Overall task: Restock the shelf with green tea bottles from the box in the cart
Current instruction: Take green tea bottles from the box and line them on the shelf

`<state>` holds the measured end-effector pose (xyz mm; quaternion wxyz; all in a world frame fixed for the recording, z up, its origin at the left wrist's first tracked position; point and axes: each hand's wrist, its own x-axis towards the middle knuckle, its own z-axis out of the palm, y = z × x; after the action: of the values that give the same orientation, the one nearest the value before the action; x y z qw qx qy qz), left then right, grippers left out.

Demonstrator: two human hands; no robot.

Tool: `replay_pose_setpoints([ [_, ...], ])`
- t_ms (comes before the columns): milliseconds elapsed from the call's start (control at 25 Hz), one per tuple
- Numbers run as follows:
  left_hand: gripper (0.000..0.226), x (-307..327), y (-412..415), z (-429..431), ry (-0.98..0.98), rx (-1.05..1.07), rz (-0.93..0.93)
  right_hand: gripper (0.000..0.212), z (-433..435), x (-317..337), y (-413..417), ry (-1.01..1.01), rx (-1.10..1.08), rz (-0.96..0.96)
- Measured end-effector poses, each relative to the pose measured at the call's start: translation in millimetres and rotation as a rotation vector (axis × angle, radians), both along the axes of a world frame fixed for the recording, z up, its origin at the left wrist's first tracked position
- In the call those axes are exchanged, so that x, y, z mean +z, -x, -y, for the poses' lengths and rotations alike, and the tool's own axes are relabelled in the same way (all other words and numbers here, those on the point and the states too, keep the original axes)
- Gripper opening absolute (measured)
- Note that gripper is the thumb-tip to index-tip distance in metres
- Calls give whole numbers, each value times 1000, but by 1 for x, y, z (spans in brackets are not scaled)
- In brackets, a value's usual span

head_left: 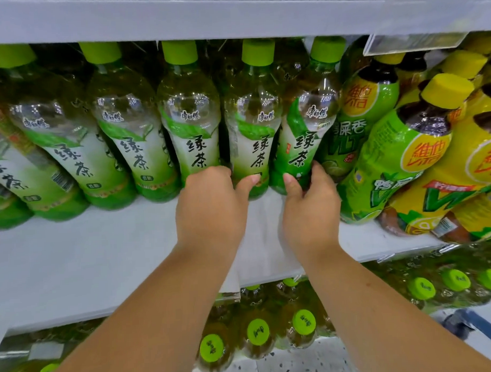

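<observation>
Forearms: bare left forearm (159, 314) and bare right forearm (382, 306) rise from the bottom edge toward the shelf.
Left: left grip (211, 203) holds the foot of a clear plastic green tea bottle with a lime cap (253, 124); thumb on its front, fingers curled round its left side.
Right: right grip (309, 208) holds the foot of the neighbouring green tea bottle (303, 133); thumb in front, fingers on its right side.
Position: both held bottles stand on the white shelf board (88, 261), side by side, at the right end of a front row of like bottles (125, 134).
Depth: more bottles are dimly seen behind the row.
Right of row: yellow-capped bottles with green-and-yellow labels (404, 158), dark drink, leaning, just beside the right-held bottle.
Above: pale upper shelf edge (177, 18); clear plastic tag holder (412, 43) hangs from it at right.
Below: lime-capped bottles on the lower level (258, 333), seen from above; speckled floor (300, 362) in front of them.
</observation>
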<state>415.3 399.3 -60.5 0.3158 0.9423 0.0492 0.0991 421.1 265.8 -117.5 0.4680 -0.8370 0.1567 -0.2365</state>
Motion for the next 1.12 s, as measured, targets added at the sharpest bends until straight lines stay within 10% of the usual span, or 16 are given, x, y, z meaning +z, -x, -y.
replay_pose_setpoints([
  [1120, 33, -2, -2, 4, -31, -5, 28, 61, 4, -6, -7, 97, 45, -90],
])
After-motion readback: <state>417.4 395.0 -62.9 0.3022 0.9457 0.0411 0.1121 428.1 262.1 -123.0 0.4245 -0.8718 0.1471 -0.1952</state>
